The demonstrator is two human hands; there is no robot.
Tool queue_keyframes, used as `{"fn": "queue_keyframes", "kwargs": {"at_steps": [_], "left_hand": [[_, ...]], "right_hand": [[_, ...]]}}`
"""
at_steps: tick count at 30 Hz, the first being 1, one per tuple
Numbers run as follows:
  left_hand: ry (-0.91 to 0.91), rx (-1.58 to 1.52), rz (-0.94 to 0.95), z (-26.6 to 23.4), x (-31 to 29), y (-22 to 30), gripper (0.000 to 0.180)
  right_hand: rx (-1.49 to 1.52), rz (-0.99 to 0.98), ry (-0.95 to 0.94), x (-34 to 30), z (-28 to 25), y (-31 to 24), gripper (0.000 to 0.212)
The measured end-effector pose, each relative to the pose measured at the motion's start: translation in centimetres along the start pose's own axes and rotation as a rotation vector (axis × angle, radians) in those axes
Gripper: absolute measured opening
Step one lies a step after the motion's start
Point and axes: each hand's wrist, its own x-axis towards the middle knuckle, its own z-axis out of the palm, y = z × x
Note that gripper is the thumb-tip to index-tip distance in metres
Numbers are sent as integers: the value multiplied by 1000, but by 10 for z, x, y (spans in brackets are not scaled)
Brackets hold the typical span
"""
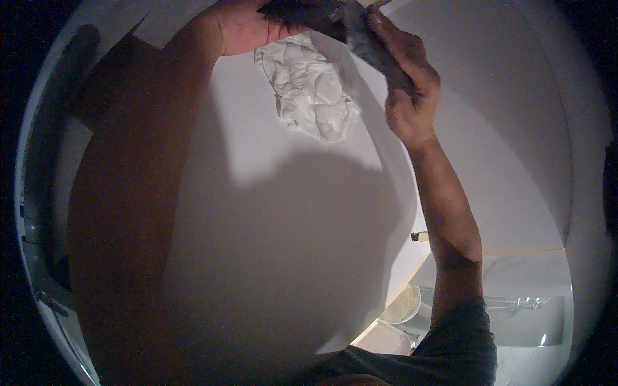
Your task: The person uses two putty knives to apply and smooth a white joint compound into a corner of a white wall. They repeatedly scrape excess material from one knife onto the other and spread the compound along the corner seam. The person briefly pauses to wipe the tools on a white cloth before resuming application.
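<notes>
Showing a dark, limp cloth (360, 32) stretched near the frame's top, gripped by the left hand (248, 29) and the right hand (409, 96); judged light, soft, best held at its edges.

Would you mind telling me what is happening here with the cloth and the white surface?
A person holds a dark grey cloth stretched between both hands, the left hand and the right hand, near the top of the view. A crumpled white rag sits just below it against the white surface.
</notes>
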Motion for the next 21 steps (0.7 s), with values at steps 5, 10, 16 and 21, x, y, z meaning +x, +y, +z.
{"fn": "queue_keyframes", "kwargs": {"at_steps": [5,10,16,21], "left_hand": [[40,-32,-20,2,-1,6,17],[52,-54,-56,11,-5,13,17],[29,-57,3,1,3,7,23],[146,126,-43,21,0,2,39]], "right_hand": [[-164,87,-64,-1,13,-1,59],[-211,139,-46,-7,9,-13,58],[-273,198,-123,-28,-28,-18,53],[-400,103,-238,-8,-49,-30,54]]}}
